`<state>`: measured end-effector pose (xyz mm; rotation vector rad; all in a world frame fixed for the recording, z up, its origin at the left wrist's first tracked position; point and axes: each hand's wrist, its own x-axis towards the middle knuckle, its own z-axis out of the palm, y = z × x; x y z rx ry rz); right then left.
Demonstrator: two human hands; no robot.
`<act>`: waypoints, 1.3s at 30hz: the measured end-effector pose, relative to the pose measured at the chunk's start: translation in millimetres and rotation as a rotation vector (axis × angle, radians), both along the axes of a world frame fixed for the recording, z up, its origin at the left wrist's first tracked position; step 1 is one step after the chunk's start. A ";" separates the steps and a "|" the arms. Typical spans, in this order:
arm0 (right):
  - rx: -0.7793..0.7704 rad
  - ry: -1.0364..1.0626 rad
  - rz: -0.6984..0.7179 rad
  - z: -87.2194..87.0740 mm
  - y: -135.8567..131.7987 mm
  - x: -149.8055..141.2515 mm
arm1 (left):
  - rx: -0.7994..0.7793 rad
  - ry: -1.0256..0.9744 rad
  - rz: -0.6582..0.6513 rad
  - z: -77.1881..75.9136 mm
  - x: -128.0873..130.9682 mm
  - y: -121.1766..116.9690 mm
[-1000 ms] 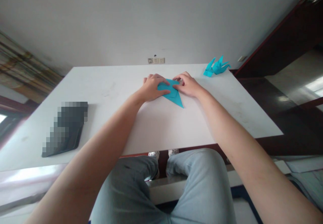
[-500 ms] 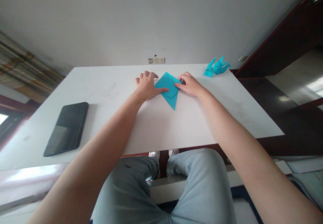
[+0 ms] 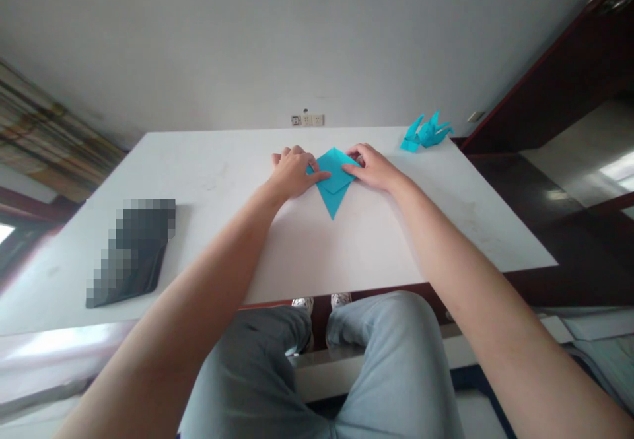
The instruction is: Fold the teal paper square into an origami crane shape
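A blue folded paper, kite-shaped with its point toward me, lies flat on the white table. My left hand rests at its left corner, fingers curled, thumb pressing the paper's edge. My right hand pinches the paper's right corner with its fingers bent. Both hands touch the paper from opposite sides.
Finished blue origami figures stand at the table's far right corner. A dark tablet lies flat on the left side. A wall with sockets is behind the table. My knees are below the near edge.
The paper has turned clockwise, so its point now faces straight toward me. Both hands stayed at its side corners and shifted slightly with it.
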<state>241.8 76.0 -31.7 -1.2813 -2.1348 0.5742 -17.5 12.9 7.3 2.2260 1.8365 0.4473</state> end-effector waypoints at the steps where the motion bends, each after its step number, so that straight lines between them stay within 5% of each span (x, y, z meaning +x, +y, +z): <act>1: 0.003 -0.003 0.003 -0.5 0.3 0.2 | 0.001 0.001 -0.013 -0.1 0.1 -0.2; 39: -0.002 -0.212 -0.006 24.2 -20.3 -7.2 | -0.042 -0.053 -0.079 -0.5 -3.0 -1.0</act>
